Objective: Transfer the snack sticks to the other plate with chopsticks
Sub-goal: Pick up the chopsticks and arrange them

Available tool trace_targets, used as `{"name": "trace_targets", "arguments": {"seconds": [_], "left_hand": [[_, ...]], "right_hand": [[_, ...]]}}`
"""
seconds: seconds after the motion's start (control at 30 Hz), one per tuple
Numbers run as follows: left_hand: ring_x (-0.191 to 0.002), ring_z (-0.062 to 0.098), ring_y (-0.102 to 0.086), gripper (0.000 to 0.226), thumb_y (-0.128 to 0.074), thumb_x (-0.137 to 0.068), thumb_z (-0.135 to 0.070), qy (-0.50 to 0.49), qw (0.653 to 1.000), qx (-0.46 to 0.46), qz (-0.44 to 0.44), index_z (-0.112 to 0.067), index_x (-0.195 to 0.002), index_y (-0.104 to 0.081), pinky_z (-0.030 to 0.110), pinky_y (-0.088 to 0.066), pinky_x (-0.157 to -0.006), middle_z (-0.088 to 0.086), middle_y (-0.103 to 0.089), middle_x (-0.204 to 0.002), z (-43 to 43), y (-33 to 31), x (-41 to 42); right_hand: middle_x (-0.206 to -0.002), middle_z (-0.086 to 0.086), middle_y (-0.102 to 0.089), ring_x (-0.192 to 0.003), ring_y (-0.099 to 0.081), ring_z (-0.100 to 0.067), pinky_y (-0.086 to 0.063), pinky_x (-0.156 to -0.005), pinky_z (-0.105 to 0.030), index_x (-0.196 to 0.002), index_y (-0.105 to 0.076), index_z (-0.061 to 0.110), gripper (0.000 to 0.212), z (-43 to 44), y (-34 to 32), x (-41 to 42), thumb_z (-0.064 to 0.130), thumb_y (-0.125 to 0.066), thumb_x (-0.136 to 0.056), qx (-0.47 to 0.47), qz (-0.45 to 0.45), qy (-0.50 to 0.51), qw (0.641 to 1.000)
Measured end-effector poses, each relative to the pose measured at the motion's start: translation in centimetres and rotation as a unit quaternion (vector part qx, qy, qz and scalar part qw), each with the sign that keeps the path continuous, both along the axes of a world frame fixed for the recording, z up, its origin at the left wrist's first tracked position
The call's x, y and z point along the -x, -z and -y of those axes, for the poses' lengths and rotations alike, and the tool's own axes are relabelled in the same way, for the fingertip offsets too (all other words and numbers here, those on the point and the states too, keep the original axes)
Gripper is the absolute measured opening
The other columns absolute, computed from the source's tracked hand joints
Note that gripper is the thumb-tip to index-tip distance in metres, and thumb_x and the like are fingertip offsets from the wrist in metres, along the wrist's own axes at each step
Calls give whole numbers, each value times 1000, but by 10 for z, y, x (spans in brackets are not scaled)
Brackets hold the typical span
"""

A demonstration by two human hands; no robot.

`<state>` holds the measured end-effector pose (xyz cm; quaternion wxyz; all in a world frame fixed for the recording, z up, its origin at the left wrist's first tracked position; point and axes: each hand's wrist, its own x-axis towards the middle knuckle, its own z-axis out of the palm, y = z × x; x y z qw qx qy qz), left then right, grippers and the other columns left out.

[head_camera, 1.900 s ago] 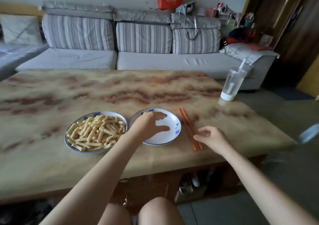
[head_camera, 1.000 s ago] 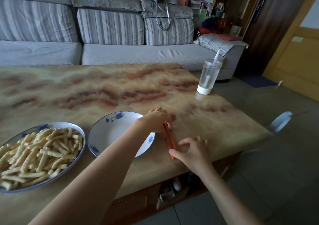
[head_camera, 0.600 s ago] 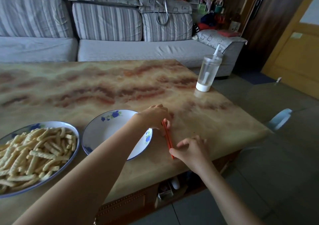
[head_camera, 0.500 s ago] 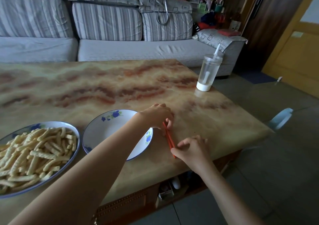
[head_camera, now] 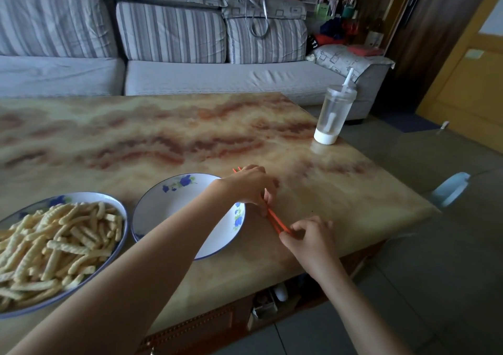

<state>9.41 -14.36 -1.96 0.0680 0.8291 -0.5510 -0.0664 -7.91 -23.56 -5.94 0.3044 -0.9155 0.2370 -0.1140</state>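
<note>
Gathering the chopsticks (head_camera: 275, 220) is the step in hand; no snack stick has crossed yet. The orange pair lies just right of the empty plate (head_camera: 174, 210), running away from me across the counter (head_camera: 190, 136). My left hand (head_camera: 251, 188) reaches over that plate's right side, and its fingers curl down round the middle of the pair, with the far tips poking out beyond my knuckles. My right hand (head_camera: 310, 236) pinches the near ends between thumb and forefinger. Whether the pair is lifted clear or touches the counter I cannot tell. The snack sticks (head_camera: 54, 243) are all heaped on the full plate (head_camera: 121, 213) at my left, which sits just beside the empty one, rims close but apart.

Next, I judge, the pair must be lined up evenly and settled into one hand in a working grip, most likely my right, since it has the near ends. That calls for the left to steady the shafts while the right shifts its fingers, then to let go and clear the plate. The snack sticks look ridged, light and probably brittle, so a gentle squeeze across the middle of one should serve. The lidded cup (head_camera: 333, 115) stands well apart at the far right edge.
</note>
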Motion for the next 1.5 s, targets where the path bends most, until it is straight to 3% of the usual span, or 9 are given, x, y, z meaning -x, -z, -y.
{"name": "trace_targets", "arguments": {"seconds": [0.07, 0.17, 0.3, 0.53, 0.73, 0.9, 1.07, 1.2, 1.5], "left_hand": [[-101, 9, -42, 24, -80, -65, -36, -7, 999, 28, -14, -28, -87, -72, 22, -24, -88, -11, -67, -95, 1, 2, -1], [-94, 9, -50, 24, -81, -66, -28, -30, 992, 106, -64, -21, -89, -75, 11, -24, -83, -8, -69, -92, 2, 2, -1], [-71, -4, -57, 18, -81, -68, -17, -55, 958, 234, -159, -30, -77, -72, 13, -39, -69, -14, -67, -71, 2, -16, -1], [-63, -3, -62, 14, -78, -73, -7, -61, 904, 339, -253, -7, -84, -70, 10, -43, -68, 3, -71, -73, -11, -71, 14], [-59, 12, -67, 5, -68, -84, -7, -126, 883, 303, -334, -11, -84, -66, 25, -54, -63, -2, -71, -67, -59, -71, 22], [-64, 10, -68, 10, -57, -91, -1, -169, 845, 272, -429, -4, -100, -62, 21, -55, -62, 0, -73, -75, -108, -60, 39], [-66, 11, -68, 10, -57, -91, -6, -220, 804, 297, -466, -6, -89, -67, 22, -56, -66, 2, -73, -77, -155, -51, 49], [-62, 8, -67, 11, -55, -92, -6, -240, 764, 347, -489, -6, -90, -66, 19, -54, -60, -1, -73, -74, -174, -51, 63], [-67, 9, -68, 11, -57, -90, -10, -242, 737, 362, -517, -4, -95, -65, 19, -53, -62, 1, -73, -80, -197, -49, 84]], "right_hand": [[-88, 9, -50, -96, -39, -13, -35, -91, -28, -76, -60, 24, 11, 3, 1, 1, 27, -66, -84, -36, 25, 7, 999], [-72, 2, -61, -74, -58, -18, -44, -66, -28, -75, -61, 17, 13, 14, -2, -2, 15, -65, -87, -147, 85, 18, 985], [-61, -1, -64, -50, -56, -8, -47, -53, -23, -76, -63, 15, 16, 29, -25, -8, 7, -62, -89, -197, 222, 34, 954], [-63, -2, -65, -54, -57, -12, -49, -55, -21, -90, -64, 5, 6, 25, -79, -20, 10, -61, -92, -328, 383, -1, 863], [-55, -2, -62, -45, -49, -12, -41, -49, -18, -73, -58, 8, 18, 2, -86, -41, 11, -62, -91, -371, 334, -51, 865], [-52, -3, -59, -42, -44, -11, -34, -44, -19, -70, -58, 7, 21, -21, -88, -57, 10, -63, -89, -387, 272, -100, 875], [-52, -4, -55, -45, -40, -14, -32, -43, -18, -73, -60, 4, 18, -48, -92, -67, 11, -62, -90, -406, 254, -158, 863], [-46, -1, -38, -41, -27, -14, -23, -40, -20, -87, -61, 2, 31, -77, -93, -74, 33, -62, -88, -426, 184, -235, 854], [-36, 6, -19, -29, -13, -5, -11, -34, -17, -63, -47, 12, 53, -117, -99, -79, 62, -48, -79, -458, 39, -327, 826]]}}
